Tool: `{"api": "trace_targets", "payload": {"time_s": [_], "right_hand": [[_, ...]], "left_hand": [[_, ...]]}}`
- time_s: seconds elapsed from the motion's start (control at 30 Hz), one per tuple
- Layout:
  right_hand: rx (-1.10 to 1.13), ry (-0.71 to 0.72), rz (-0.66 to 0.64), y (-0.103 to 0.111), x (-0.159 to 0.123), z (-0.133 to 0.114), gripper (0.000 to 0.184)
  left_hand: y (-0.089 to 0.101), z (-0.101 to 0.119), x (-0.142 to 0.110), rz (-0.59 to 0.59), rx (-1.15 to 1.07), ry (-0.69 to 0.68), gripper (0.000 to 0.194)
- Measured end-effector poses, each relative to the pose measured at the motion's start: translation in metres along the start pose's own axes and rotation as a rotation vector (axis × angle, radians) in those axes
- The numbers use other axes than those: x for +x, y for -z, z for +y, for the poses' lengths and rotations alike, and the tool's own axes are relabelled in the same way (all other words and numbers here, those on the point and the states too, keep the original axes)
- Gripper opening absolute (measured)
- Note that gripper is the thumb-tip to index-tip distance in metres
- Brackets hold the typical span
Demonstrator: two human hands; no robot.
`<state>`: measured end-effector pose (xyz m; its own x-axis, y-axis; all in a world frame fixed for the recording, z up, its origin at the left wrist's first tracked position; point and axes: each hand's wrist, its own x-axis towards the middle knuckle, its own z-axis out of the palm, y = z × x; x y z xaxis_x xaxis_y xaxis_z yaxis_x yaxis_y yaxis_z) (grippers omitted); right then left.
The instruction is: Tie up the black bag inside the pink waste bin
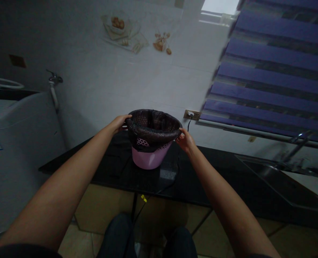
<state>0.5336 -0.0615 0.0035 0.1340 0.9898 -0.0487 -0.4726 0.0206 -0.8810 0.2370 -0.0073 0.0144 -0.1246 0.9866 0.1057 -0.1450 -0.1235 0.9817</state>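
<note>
A small pink plastic bin [149, 157] stands on a black countertop [215, 179]. A dark bin bag [152, 129] lines it and is folded over the rim. My left hand [119, 123] grips the bag's folded edge at the rim's left side. My right hand [185, 139] pinches the bag's edge at the rim's right side. Both arms reach forward from the bottom of the view.
A white washing machine [16, 143] stands at the left, with a tap [53, 79] on the tiled wall behind it. A wall socket [191, 115] with a black cable is behind the bin. A purple striped blind [277, 68] hangs at the right, above a sink [279, 179].
</note>
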Motion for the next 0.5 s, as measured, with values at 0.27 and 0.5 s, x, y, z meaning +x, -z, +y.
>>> {"api": "trace_targets", "payload": {"time_s": [0.27,0.5], "right_hand": [[0.027,0.005,0.037,0.013,-0.003,-0.004,0.009],[0.011,0.037,0.018,0.028,0.002,-0.002,0.013]], "left_hand": [[-0.015,-0.011,0.001,-0.019,-0.004,-0.003,0.010],[-0.025,-0.021,0.001,-0.029,-0.003,0.014,0.011]]}}
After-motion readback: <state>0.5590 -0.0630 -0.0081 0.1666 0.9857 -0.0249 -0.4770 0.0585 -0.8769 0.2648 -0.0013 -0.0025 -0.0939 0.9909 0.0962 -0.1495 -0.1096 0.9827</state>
